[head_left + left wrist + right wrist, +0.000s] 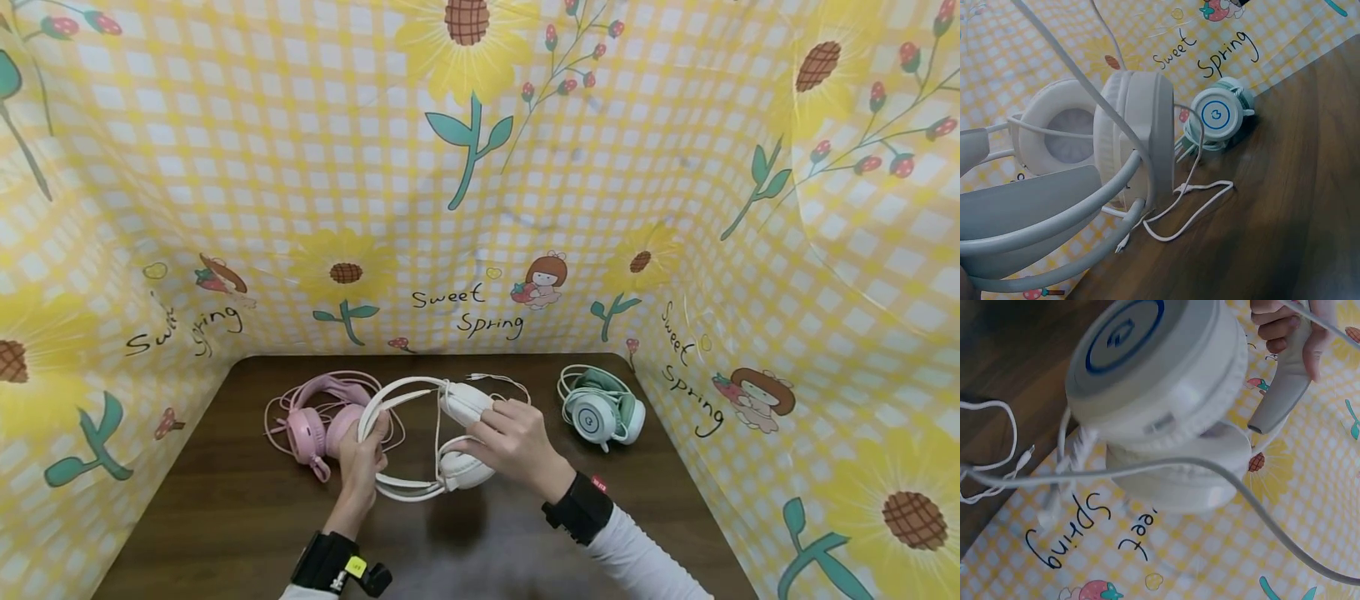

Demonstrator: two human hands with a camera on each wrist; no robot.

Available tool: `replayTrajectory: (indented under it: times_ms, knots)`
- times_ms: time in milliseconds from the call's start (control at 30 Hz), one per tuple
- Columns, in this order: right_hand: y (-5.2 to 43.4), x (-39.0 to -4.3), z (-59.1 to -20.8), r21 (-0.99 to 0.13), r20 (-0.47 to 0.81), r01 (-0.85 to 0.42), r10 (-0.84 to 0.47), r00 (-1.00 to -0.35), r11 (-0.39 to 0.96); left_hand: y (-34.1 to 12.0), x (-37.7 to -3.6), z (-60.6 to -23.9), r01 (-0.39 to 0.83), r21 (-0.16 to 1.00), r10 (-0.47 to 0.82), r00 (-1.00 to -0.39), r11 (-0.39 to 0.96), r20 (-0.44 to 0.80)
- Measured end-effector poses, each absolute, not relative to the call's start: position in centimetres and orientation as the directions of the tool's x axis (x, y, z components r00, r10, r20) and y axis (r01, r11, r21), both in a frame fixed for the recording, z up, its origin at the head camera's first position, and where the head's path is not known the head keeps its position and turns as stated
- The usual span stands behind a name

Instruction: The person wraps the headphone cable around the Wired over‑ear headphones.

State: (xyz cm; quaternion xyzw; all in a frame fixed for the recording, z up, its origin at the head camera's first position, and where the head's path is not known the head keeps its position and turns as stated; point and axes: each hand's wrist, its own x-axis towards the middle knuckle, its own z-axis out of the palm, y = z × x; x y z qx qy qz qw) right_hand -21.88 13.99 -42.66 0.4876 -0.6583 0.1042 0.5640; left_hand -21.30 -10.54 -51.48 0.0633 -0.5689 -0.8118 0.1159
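A white over-ear headset (442,437) is held above the dark wooden table (225,517) between both hands. My left hand (363,462) grips its headband (375,412) at the left side. My right hand (513,442) holds the two ear cups (465,404), fingers curled over the upper one. The left wrist view shows the cups (1129,137) close up, with the white cable (1191,206) trailing onto the table. The right wrist view shows the cup's blue-ringed outer face (1125,337) and the left hand's fingers (1275,328) on the headband.
A pink headset (318,417) with coiled cable lies on the table left of the white one. A mint-green and white headset (600,408) (1216,119) stands at the back right. Yellow checked sunflower cloth (480,208) walls in the table on three sides.
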Motion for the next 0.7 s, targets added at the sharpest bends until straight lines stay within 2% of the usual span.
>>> replayTrajectory:
  times_ms: [100, 267, 433, 567, 700]
  knots:
    - [14.8, -22.4, -42.4, 0.416, 0.836, -0.73, -0.544, 0.072, 0.542, -10.7, -21.2, -51.4, 0.111, 0.942, -0.245, -0.969, -0.316, 0.032]
    - [17.1, -23.5, -42.8, 0.324, 0.83, -0.695, -0.546, -0.117, 0.642, -11.3, -20.9, -51.4, 0.093, 0.95, -0.194, -0.98, -0.298, 0.035]
    - [18.4, -23.9, -43.6, 0.254, 0.807, -0.677, -0.537, -0.246, 0.691, -11.9, -20.8, -51.6, 0.106, 0.953, -0.194, -0.98, -0.285, 0.051]
    - [18.5, -23.9, -44.1, 0.229, 0.795, -0.668, -0.532, -0.292, 0.708, -12.0, -20.9, -51.9, 0.122, 0.955, -0.232, -0.971, -0.269, 0.059]
    - [18.4, -24.1, -44.3, 0.239, 0.803, -0.661, -0.528, -0.278, 0.711, -12.1, -20.8, -52.2, 0.126, 0.956, -0.23, -0.971, -0.265, 0.064]
